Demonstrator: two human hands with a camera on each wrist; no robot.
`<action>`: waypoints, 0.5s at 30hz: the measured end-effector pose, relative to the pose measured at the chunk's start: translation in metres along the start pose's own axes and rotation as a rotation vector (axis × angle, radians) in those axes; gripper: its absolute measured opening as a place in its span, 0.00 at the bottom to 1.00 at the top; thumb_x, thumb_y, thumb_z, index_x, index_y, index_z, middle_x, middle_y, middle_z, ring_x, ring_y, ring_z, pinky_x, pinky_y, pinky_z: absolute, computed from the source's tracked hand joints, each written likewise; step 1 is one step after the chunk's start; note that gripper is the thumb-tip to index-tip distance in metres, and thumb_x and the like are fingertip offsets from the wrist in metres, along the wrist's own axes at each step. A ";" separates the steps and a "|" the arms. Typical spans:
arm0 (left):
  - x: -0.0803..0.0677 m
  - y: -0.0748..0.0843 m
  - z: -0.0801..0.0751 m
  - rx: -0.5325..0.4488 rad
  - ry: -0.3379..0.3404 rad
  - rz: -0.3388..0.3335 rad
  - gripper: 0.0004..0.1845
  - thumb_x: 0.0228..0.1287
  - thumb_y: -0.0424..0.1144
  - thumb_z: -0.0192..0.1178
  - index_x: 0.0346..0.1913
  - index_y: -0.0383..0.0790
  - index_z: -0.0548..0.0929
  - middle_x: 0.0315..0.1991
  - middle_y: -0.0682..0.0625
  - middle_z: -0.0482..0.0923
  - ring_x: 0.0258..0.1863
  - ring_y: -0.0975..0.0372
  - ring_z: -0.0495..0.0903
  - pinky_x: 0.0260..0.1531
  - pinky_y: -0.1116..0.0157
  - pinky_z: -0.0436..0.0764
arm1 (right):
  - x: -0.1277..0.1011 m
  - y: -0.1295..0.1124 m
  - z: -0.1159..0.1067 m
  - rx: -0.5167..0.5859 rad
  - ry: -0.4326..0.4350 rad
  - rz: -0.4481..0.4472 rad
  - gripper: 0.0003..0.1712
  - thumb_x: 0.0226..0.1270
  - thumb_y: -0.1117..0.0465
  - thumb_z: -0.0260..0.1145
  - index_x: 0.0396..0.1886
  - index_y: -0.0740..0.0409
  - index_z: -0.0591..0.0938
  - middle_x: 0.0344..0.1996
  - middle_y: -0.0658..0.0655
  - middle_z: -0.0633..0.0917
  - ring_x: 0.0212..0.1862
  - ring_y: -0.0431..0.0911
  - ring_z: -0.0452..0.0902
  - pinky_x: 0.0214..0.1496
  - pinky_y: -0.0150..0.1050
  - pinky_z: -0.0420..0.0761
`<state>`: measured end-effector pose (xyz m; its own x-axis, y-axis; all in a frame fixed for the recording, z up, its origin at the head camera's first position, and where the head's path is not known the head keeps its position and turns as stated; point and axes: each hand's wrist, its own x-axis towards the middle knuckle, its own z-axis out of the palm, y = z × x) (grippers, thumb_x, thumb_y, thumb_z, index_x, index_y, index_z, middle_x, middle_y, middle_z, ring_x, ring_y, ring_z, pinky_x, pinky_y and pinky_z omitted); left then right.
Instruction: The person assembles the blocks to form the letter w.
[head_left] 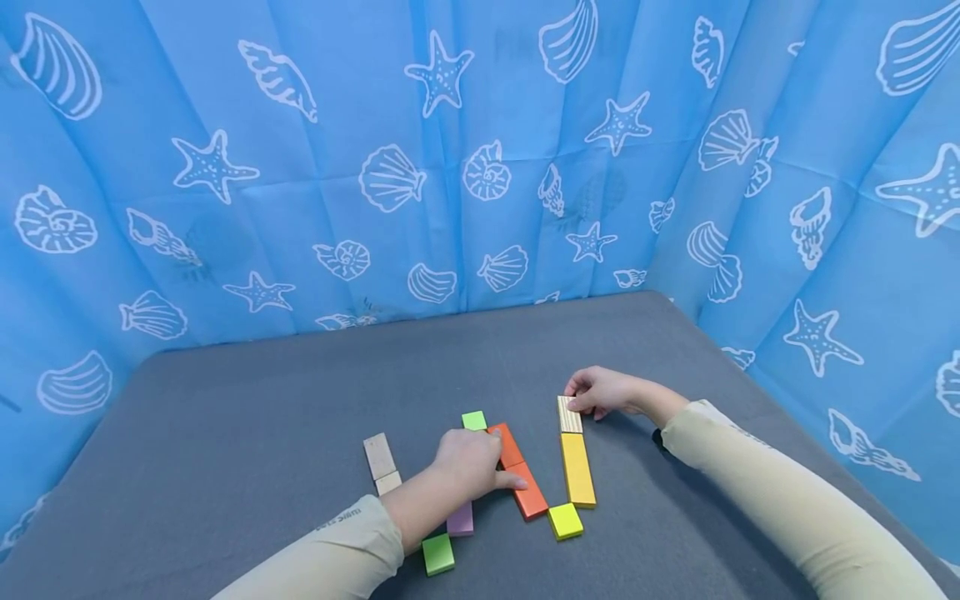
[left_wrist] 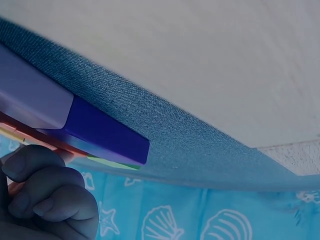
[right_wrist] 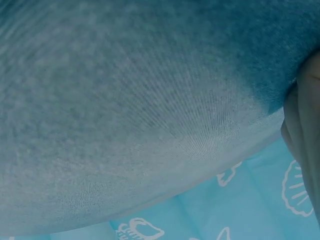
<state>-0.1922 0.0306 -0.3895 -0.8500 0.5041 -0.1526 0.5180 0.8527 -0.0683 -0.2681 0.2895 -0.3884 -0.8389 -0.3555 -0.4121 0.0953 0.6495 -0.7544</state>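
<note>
Curled hands [head_left: 468,461] on orange blocks [head_left: 521,481]

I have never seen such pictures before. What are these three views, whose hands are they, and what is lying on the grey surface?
There is no machine here: a person works with two bare hands and wears three cameras. The big picture comes from a camera on the head, looking down at a grey table in front of a blue curtain printed with shells. The two other pictures come from cameras on the wrists, very close to the cloth, so they show little.

On the table lie flat coloured blocks. The left hand rests on an orange block, beside a purple block. The right hand pinches a pale ribbed block at the far end of a yellow block. Green blocks and plain wooden blocks lie around them.
</note>
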 end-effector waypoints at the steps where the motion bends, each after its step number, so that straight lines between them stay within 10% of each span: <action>1: 0.000 -0.001 0.000 -0.002 0.001 -0.002 0.38 0.52 0.75 0.55 0.50 0.46 0.82 0.15 0.54 0.69 0.14 0.64 0.68 0.18 0.66 0.67 | 0.002 -0.001 0.000 -0.006 -0.006 -0.004 0.06 0.71 0.65 0.61 0.41 0.65 0.76 0.31 0.53 0.76 0.32 0.44 0.71 0.33 0.37 0.73; 15: 0.004 -0.009 0.002 -0.130 -0.005 -0.019 0.31 0.56 0.72 0.57 0.24 0.45 0.78 0.14 0.55 0.66 0.15 0.64 0.67 0.19 0.66 0.64 | 0.006 -0.001 0.001 -0.012 0.028 0.028 0.14 0.71 0.62 0.61 0.50 0.66 0.75 0.32 0.56 0.75 0.32 0.46 0.70 0.33 0.39 0.74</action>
<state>-0.1999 0.0250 -0.3916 -0.8591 0.4869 -0.1578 0.4844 0.8730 0.0566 -0.2728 0.2860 -0.3904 -0.8507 -0.3182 -0.4184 0.1128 0.6669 -0.7365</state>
